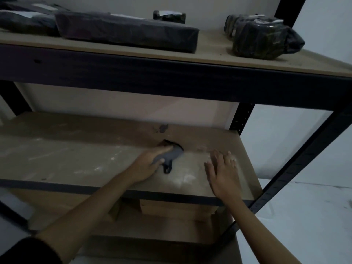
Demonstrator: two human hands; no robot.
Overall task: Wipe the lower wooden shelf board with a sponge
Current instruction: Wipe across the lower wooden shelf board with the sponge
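Dim light, head view grainy. Lower wooden shelf board: flat tan fibreboard-type panel, matte, set in a dark metal frame w/ a thin dark front lip; surface streaked w/ pale dusty smears, whitish powdery patches toward front right, one dark blotchy stain near back edge. Left hand lies palm-down on the board approx centre-right, fingers curled over a dark grey soft pad, the sponge; grip = grasping it, thumb side pressing it to the wood. Sponge shape irregular, limp rather than blocky, w/ a thin black loop or strap trailing toward the front edge; exact material hard to tell in blur. Right hand flat on the board just beside, to the right, fingers spread & straight, nothing in it, i.e. released; fingertips sit on a pale dusty patch. Hands near but apart. Left forearm bare, dark sleeve at elbow. Upper shelf board, same tan material: long flat black plastic-wrapped parcel, lumpy dark glossy-wrapped bundle at right, smaller wrapped packs behind. Below lower board: brown cardboard boxes, square-edged. Black slotted metal upright at rear right; pale plain wall behind.
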